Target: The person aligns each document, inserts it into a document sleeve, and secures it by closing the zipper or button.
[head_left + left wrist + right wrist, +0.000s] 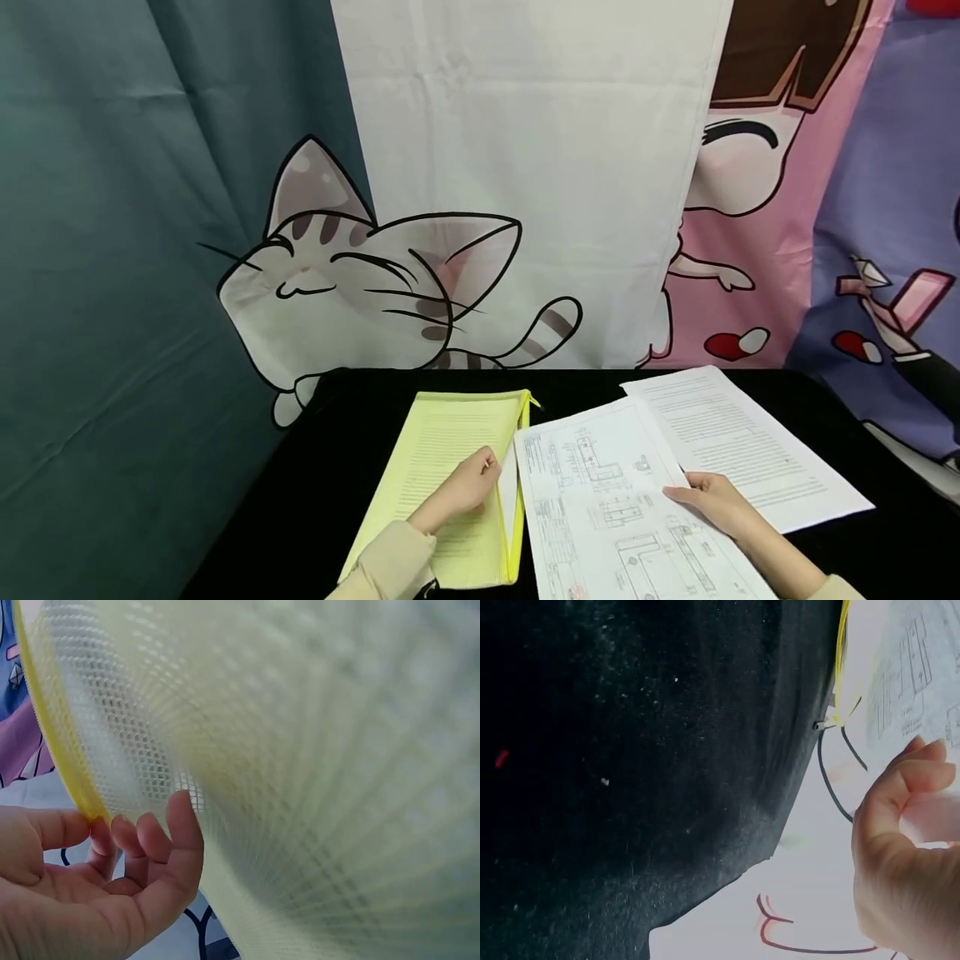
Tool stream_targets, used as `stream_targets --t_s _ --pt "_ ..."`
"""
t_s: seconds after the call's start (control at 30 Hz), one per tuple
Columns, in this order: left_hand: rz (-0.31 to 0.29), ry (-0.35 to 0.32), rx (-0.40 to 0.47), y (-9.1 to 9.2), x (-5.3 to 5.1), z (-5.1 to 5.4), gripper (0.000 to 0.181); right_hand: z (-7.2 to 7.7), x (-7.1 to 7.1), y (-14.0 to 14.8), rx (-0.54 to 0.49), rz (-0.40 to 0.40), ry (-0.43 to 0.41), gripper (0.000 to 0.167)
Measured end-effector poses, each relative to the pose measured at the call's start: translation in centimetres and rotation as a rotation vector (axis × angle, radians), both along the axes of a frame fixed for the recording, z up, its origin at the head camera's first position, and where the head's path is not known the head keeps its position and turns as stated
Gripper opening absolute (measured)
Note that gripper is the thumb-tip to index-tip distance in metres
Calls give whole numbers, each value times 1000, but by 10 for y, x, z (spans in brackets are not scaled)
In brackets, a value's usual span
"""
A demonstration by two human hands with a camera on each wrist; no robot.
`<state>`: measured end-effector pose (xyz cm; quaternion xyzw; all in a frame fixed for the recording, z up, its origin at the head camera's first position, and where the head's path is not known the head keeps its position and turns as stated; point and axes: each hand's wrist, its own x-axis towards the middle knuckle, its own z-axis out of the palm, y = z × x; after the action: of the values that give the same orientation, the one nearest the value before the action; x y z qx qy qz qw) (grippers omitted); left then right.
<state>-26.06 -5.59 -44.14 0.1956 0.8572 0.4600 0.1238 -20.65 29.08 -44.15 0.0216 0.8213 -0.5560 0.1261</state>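
A yellow mesh zipper pouch [420, 467] lies on the black table with printed paper showing through it. Its right side gapes a little, and a white strip shows in the opening. My left hand [465, 482] pinches the upper layer by that yellow edge; in the left wrist view the thumb and fingertips meet on the trim and the mesh [285, 780] bulges up. To the right, my right hand [716, 504] grips the right edge of a white sheet with technical drawings [592, 500], thumb on top. The sheet is tilted above the table, its left edge beside the pouch's opening.
Printed text pages [750, 442] lie at the right, partly under the drawing sheet. The black table [300, 500] ends at the back against a hanging cloth [525, 167] with cartoon figures. A zipper pull [535, 402] sticks out at the pouch's far right corner.
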Motion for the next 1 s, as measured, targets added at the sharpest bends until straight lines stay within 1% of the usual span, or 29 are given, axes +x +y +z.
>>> stream_targets --t_s 0.1,0.13,0.2,0.27,0.37,0.5,0.63,0.8,0.9,1.0 --pt "21 31 10 1 -3 0 15 1 2 -1 51 34 29 50" --pt "22 45 7 1 -3 0 15 1 2 -2 53 45 36 49" --pt "24 73 -3 2 -3 -1 15 0 2 -7 52 39 45 48" --pt "20 82 -12 4 0 -1 15 0 0 -13 36 17 43 47" --pt "-3 73 -18 6 5 -2 14 -2 -4 -20 34 -52 50 44" --pt "-48 25 5 9 10 -2 14 -5 -9 -27 81 -167 71 40" --pt "-74 -33 31 10 11 -2 15 -7 -14 -33 99 -247 85 39" --pt "-117 -105 45 10 9 -2 16 -8 -16 -38 97 -296 99 40" --pt "-117 -198 68 10 7 -1 17 -8 -16 -40 102 -301 113 40" --pt "-99 -277 98 10 5 1 19 -7 -16 -43 106 -294 134 39"
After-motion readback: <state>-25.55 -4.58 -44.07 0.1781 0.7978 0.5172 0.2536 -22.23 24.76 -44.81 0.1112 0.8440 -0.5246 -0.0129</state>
